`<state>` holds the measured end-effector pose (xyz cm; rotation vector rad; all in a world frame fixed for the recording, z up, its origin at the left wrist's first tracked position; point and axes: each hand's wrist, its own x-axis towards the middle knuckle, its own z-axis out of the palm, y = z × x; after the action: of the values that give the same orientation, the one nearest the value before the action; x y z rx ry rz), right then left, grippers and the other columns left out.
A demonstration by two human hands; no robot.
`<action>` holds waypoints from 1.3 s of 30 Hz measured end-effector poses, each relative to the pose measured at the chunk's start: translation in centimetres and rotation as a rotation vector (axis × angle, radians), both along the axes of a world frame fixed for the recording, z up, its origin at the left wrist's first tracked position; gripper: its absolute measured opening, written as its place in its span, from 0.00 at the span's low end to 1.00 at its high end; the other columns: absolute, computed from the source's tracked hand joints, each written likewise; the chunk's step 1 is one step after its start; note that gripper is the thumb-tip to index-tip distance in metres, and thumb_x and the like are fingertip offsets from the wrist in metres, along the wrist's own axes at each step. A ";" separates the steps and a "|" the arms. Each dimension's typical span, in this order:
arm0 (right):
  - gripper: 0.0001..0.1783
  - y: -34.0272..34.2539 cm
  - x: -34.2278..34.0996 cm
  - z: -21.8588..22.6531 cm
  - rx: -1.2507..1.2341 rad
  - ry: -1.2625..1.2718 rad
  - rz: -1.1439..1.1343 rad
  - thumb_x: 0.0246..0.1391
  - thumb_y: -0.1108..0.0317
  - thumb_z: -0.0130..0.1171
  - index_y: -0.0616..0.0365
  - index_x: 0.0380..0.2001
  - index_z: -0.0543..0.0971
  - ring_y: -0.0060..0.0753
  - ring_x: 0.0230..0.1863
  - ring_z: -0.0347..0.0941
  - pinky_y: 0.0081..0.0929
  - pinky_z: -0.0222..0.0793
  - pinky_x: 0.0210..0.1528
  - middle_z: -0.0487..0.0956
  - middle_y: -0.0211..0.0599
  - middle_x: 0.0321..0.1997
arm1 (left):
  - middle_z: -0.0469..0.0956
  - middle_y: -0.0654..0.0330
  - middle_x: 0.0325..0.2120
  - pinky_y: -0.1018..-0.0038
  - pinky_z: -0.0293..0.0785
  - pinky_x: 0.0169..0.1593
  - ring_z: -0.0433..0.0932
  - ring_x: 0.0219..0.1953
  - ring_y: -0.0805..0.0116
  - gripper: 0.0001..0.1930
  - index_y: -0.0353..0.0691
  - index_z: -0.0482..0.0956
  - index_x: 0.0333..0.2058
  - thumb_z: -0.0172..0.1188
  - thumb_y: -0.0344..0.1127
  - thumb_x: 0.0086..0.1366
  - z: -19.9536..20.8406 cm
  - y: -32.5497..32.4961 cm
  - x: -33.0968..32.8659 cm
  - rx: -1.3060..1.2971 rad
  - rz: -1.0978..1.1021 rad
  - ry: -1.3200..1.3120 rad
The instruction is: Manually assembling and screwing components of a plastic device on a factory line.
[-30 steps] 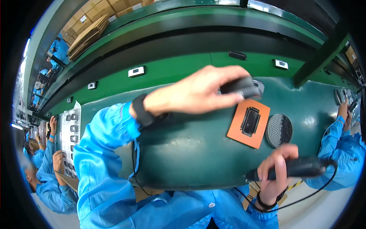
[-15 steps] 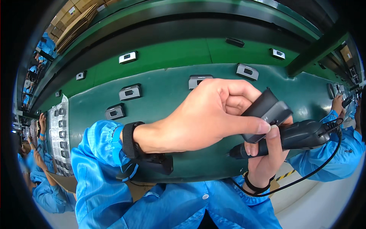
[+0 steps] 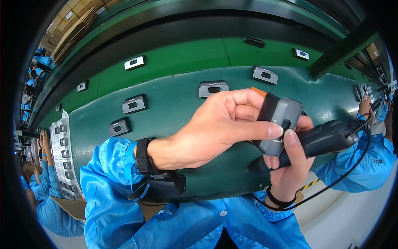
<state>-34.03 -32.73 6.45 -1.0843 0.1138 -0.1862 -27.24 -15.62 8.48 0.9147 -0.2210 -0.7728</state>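
— What's at your far left?

— A clear tray (image 3: 62,159) of small grey parts stands at the left end of the green surface (image 3: 174,103), with other people in blue sleeves beyond it.

— And along the surface?

— Grey devices (image 3: 133,103) lie spaced out in a row across it, well apart from each other, each with a dark window on top.

— What is your left hand doing?

— Your left hand (image 3: 215,126) is closed around a grey device with a black back (image 3: 278,124), thumb pressed along its front face, fingers curled over the top. You hold it up in the air above the surface, not resting on anything. A black strap sits on that wrist.

— And your right hand?

— Your right hand (image 3: 290,159) grips a black corded power tool (image 3: 319,139) just below the device, index finger reaching up to touch the device's lower edge. The tool's tip points left, behind the device; I cannot tell whether it touches. Its cable (image 3: 352,172) loops down to the right.

— Anything further right?

— Another person's hands (image 3: 367,108) work at the surface's far end.
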 end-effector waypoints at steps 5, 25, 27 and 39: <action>0.34 0.0 0.1 -0.9 -0.752 -0.190 -0.126 0.49 0.82 0.72 0.64 0.60 0.71 0.20 0.38 0.75 0.12 0.68 0.27 0.72 0.39 0.51 | 0.86 0.59 0.32 0.73 0.76 0.51 0.82 0.38 0.77 0.06 0.38 0.75 0.36 0.64 0.23 0.69 -1.6 -0.1 -0.2 0.070 0.161 -0.046; 0.30 0.7 0.5 -1.6 -0.648 -0.076 -0.172 0.50 0.76 0.74 0.69 0.57 0.75 0.18 0.30 0.71 0.15 0.66 0.30 0.74 0.36 0.50 | 0.87 0.58 0.36 0.79 0.75 0.47 0.80 0.39 0.80 0.04 0.36 0.75 0.40 0.61 0.23 0.71 -3.3 0.7 -0.4 0.095 0.236 -0.199; 0.32 0.7 0.5 -1.4 -0.620 -0.043 -0.166 0.50 0.76 0.77 0.68 0.57 0.75 0.19 0.38 0.72 0.16 0.69 0.35 0.73 0.34 0.49 | 0.87 0.57 0.37 0.79 0.76 0.48 0.81 0.40 0.80 0.05 0.37 0.73 0.38 0.62 0.23 0.71 -3.1 0.8 -0.3 0.105 0.201 -0.237; 0.28 0.9 1.0 -1.9 -0.627 -0.058 -0.136 0.51 0.77 0.72 0.69 0.55 0.75 0.17 0.25 0.71 0.15 0.63 0.24 0.74 0.36 0.47 | 0.87 0.57 0.36 0.79 0.76 0.49 0.81 0.42 0.81 0.05 0.36 0.73 0.38 0.62 0.23 0.71 -5.2 0.3 -1.1 0.021 0.327 -0.155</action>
<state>-33.06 -31.86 4.57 -1.6951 0.0775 -0.3918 -28.29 -15.36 3.29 1.0017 -0.1925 -0.4029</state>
